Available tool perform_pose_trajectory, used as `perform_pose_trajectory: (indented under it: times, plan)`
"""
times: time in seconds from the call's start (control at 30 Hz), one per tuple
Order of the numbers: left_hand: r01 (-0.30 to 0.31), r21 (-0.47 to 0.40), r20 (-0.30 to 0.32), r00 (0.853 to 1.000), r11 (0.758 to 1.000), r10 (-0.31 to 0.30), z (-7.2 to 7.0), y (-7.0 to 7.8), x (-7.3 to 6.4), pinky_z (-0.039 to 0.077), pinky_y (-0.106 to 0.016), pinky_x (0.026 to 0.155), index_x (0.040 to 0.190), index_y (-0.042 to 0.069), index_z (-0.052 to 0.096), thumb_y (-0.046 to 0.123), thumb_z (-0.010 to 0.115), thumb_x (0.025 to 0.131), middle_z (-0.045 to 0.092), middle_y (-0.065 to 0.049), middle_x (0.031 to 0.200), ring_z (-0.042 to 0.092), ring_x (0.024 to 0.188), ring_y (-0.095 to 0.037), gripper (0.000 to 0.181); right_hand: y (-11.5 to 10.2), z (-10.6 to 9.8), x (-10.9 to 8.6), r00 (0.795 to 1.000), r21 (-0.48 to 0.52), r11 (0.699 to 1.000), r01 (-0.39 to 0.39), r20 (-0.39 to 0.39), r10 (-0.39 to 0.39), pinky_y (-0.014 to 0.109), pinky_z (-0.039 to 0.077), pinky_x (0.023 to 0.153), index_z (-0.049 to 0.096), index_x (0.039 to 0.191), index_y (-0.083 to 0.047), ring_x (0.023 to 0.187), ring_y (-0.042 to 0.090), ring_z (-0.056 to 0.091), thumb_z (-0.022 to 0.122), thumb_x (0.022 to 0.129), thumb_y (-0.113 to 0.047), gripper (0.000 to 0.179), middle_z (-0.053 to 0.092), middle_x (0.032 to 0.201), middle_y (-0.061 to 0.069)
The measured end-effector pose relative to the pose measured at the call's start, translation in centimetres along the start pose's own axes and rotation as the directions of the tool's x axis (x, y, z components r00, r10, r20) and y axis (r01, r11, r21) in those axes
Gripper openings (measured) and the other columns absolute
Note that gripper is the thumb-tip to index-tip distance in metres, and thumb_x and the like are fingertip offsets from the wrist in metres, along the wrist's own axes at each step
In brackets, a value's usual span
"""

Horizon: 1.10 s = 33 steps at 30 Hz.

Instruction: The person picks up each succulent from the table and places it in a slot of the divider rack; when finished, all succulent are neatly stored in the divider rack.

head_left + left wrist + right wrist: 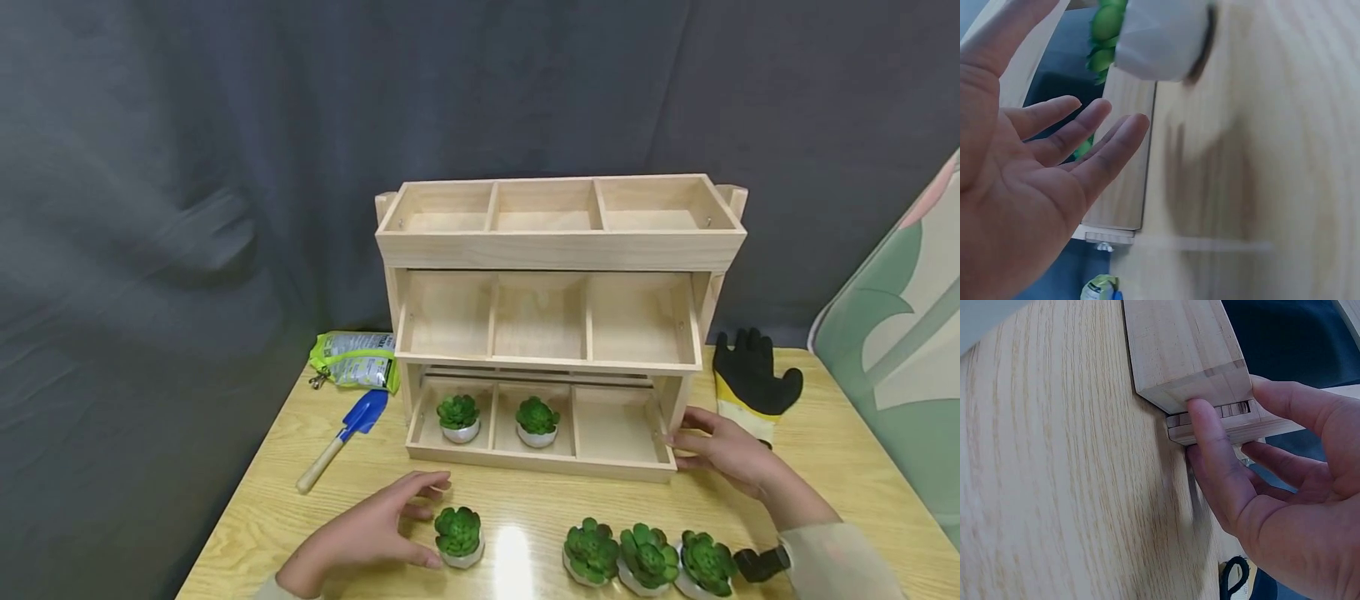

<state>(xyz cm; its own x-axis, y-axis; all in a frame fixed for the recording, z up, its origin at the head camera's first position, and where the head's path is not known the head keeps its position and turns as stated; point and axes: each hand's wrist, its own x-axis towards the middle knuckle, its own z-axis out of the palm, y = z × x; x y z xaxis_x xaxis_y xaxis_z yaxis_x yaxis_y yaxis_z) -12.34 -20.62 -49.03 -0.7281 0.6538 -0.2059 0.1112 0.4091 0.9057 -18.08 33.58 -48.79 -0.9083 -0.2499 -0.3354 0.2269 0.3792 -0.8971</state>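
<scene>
A three-tier wooden plant stand (560, 252) stands on the table, each tier split into three compartments. Its bottom tray holds one potted succulent (459, 418) in the left compartment and another succulent (537, 422) in the middle one. My left hand (382, 529) has its fingers spread beside a succulent in a white faceted pot (459, 537) in front of the stand; in the left wrist view this pot (1163, 39) is clear of the palm. With my right hand (723, 454) I grip the stand's lower right corner, fingers and thumb around the tray end (1210, 384) and leg.
Three more succulents (647, 560) stand in a row at the table's front right. To the left lie a blue trowel with a wooden handle (342, 440) and a green-and-white bag (360, 358). A black and yellow glove (757, 375) lies right of the stand.
</scene>
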Motion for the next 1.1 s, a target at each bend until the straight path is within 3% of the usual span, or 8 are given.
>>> perform_pose_trajectory:
  times: [0.3,0.53,0.83,1.1]
  plan:
    - [0.007,0.074,0.043,0.999,0.997,-0.01,1.1,-0.3,0.8,0.049,-0.022,0.114,0.164,0.016,0.041,0.033,0.094,0.083,0.054,-0.004,0.158,0.056,0.139,-0.012,0.098,0.0,-0.2,0.0,1.0,0.004,1.0,0.008,0.0,-0.008,0.038,0.066,0.096,0.01,0.166,0.013,0.135,0.044,0.063,0.061,0.11,-0.021,0.082,0.026,0.162,0.044]
    - [0.047,0.15,0.017,0.999,0.988,-0.05,1.7,-0.2,1.3,0.046,-0.024,0.116,0.158,0.024,0.049,0.04,0.093,0.083,0.057,0.005,0.154,0.054,0.142,-0.013,0.088,-0.3,-0.1,0.2,1.0,-0.006,1.0,0.008,-0.006,-0.008,0.037,0.066,0.096,0.01,0.166,0.012,0.135,0.042,0.061,0.063,0.109,-0.022,0.085,0.025,0.164,0.042]
    - [0.083,0.097,-0.018,0.996,0.992,-0.082,2.1,-0.4,2.1,0.051,-0.02,0.095,0.135,0.03,0.06,0.035,0.094,0.083,0.063,0.007,0.134,0.061,0.114,-0.003,0.062,-0.3,-0.2,0.1,1.0,0.001,1.0,-0.001,-0.006,0.001,0.038,0.067,0.096,0.01,0.166,0.012,0.135,0.042,0.062,0.063,0.109,-0.021,0.085,0.023,0.165,0.043]
    - [0.111,0.007,-0.015,0.994,0.994,-0.111,2.5,-0.3,1.8,0.052,-0.019,0.093,0.133,0.026,0.06,0.028,0.094,0.083,0.063,0.002,0.133,0.063,0.113,-0.008,0.059,-0.1,0.0,-0.2,1.0,0.015,1.0,-0.005,-0.005,0.005,0.037,0.067,0.095,0.011,0.166,0.013,0.132,0.039,0.064,0.062,0.109,-0.02,0.083,0.025,0.163,0.043]
